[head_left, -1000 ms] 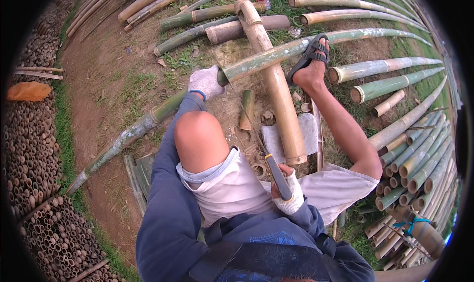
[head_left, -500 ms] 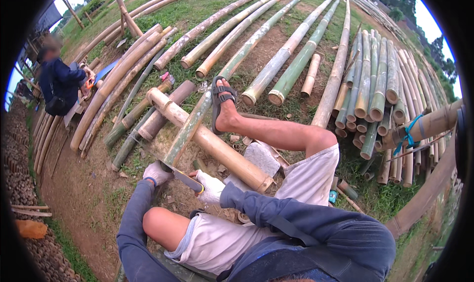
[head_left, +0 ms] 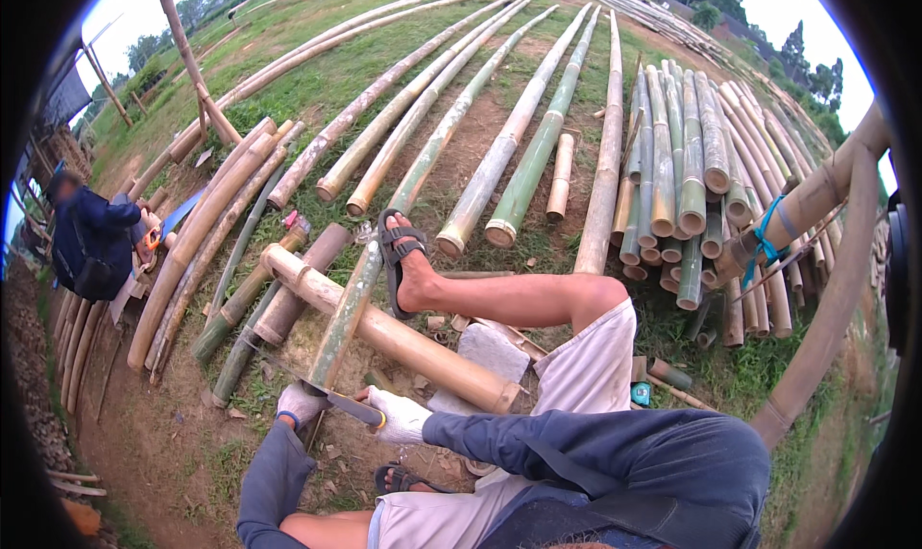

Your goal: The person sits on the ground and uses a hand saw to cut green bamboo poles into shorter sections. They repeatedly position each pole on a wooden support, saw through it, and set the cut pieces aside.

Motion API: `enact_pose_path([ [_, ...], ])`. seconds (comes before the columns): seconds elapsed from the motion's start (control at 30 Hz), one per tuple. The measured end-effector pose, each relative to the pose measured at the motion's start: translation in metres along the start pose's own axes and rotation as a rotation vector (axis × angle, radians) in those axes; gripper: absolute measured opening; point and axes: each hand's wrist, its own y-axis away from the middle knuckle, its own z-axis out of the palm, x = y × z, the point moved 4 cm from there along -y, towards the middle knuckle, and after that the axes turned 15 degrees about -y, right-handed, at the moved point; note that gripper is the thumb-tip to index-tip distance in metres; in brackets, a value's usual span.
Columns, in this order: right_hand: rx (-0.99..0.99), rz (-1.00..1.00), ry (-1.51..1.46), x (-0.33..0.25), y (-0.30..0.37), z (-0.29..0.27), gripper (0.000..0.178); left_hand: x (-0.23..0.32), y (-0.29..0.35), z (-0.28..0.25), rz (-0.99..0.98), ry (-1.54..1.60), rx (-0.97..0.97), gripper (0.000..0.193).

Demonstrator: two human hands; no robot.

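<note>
- Clasping green bamboo pole [head_left: 344, 323] with left white-gloved hand [head_left: 300, 403]
- Clamping right white-gloved hand [head_left: 400, 420] around black-and-yellow-handled saw [head_left: 357, 410]
- At far left, on navy-clad person [head_left: 84, 224], black bag [head_left: 99, 278] with hidden contents

Soft daylight spreading evenly, pale sky [head_left: 144, 13] glaring at ten and two o'clock, shadows lying faint, black vignette ringing the fisheye view, a person's head [head_left: 65, 186] blurring near nine o'clock

Grassy brown ground [head_left: 182, 472] — on it long bamboo poles [head_left: 538, 155], a short piece [head_left: 561, 177], a pale slab [head_left: 496, 351]
</note>
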Motion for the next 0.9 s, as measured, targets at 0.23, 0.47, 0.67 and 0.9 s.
enact_pose_path([
  [0.23,-0.068,0.088,0.011,0.008,0.076,-0.025,0.079,-0.006,-0.009,0.008,0.007,-0.029,0.007,0.070],
  [0.47,-0.077,0.251,-0.315,-0.029,0.221,-0.084,0.079,0.011,0.006,-0.009,0.049,0.007,-0.020,0.060],
  [0.67,-0.027,0.082,-0.025,0.022,0.010,-0.011,0.061,0.005,0.005,-0.006,-0.055,0.036,-0.096,0.074],
  [0.9,-0.046,-0.041,-0.009,0.016,0.105,-0.038,0.063,0.005,0.005,-0.010,0.004,-0.014,-0.051,0.071],
])
